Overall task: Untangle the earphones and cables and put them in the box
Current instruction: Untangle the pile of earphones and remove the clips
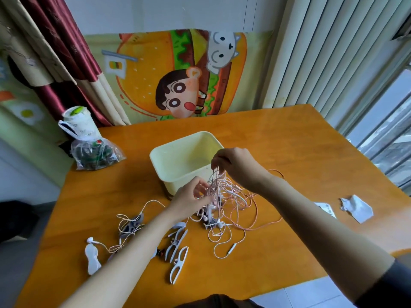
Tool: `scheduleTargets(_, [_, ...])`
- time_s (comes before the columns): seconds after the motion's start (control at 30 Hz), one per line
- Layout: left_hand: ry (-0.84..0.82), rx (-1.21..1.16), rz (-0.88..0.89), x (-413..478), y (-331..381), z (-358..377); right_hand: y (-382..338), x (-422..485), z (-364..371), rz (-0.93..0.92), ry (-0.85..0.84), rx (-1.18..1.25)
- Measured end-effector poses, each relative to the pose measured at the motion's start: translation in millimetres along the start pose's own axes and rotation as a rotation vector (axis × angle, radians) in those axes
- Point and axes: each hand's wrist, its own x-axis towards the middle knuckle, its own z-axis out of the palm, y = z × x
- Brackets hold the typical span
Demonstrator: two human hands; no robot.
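Note:
A tangle of white and pink earphone cables (231,203) lies on the orange table (289,152) just in front of a pale yellow box (178,174). My right hand (235,165) pinches a few strands and lifts them above the heap, beside the box's near right corner. Lower and to the left, my left hand (191,201) pinches other strands of the same tangle. A second earphone set (124,232) with a white earbud lies loose at the left. Nothing shows inside the box.
Several white and grey cable winders (178,247) lie near the front of the table. A clear bag of dark items (95,156) and a white cup (77,123) stand at the back left. Crumpled paper (358,208) lies at the right.

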Motion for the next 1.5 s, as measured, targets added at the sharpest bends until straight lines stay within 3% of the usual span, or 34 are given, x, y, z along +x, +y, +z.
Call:
scheduleTargets(0.17, [0.143,-0.049,-0.084,5.4,-2.1,2.7,9.2,-2.3,0.3,0.03,0.117,0.049])
scheduleTargets(0.33, [0.114,-0.224,-0.082,7.4,-9.5,-2.7,27.8,-5.2,3.9,0.124,0.218,0.017])
scheduleTargets(0.47, [0.208,-0.416,-0.093,3.9,0.0,-0.8,33.7,-13.7,12.3,0.214,0.068,-0.158])
scheduleTargets(0.6, [0.182,-0.443,-0.098,1.9,15.2,-1.0,29.5,-18.2,31.1,0.268,-0.102,-0.145])
scheduleTargets(0.8, [0.183,-0.38,-0.13,1.0,14.3,-8.8,38.5,-13.7,35.3,0.247,0.002,-0.106])
scheduleTargets(1.03, [0.304,-0.059,-0.145,7.7,-17.4,-17.9,46.0,-11.1,25.9,0.282,-0.01,-0.157])
scheduleTargets(1.2, [0.192,-0.381,-0.182,4.5,-4.0,-9.9,38.9,-12.0,35.1,0.197,-0.027,-0.202])
scheduleTargets(1.33, [0.199,-0.459,-0.171,3.1,3.7,-5.9,32.1,-17.4,48.9,0.079,-0.076,-0.216])
scheduleTargets(1.5, [0.191,-0.502,-0.176,0.8,4.7,-3.3,23.4,-18.1,55.6,0.058,-0.157,-0.256])
